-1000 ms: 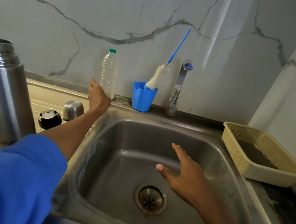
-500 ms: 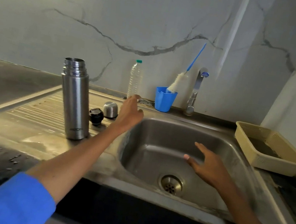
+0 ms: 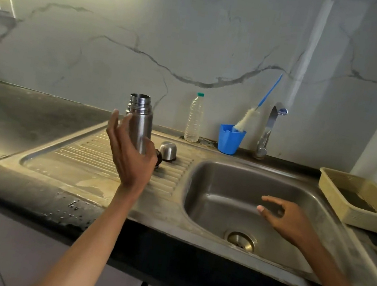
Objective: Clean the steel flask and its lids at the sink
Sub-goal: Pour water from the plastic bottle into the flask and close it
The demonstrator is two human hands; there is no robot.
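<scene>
Neither hand is holding anything right now. My left hand [image 3: 131,156] is up in front of the steel flask [image 3: 139,122] with fingers spread and relaxed, close to it, but I can't tell if it touches. The flask stands upright and uncapped on the ribbed drainboard [image 3: 86,158]. Just right of it sits the steel cup lid [image 3: 168,150], and the black stopper [image 3: 159,159] peeks out from behind my hand. My right hand [image 3: 288,220] hovers loose and open over the sink basin [image 3: 230,186]. Back by the wall: a plastic bottle [image 3: 194,119], a blue cup [image 3: 230,139] with a bottle brush [image 3: 248,120] in it, and the tap [image 3: 268,130].
</scene>
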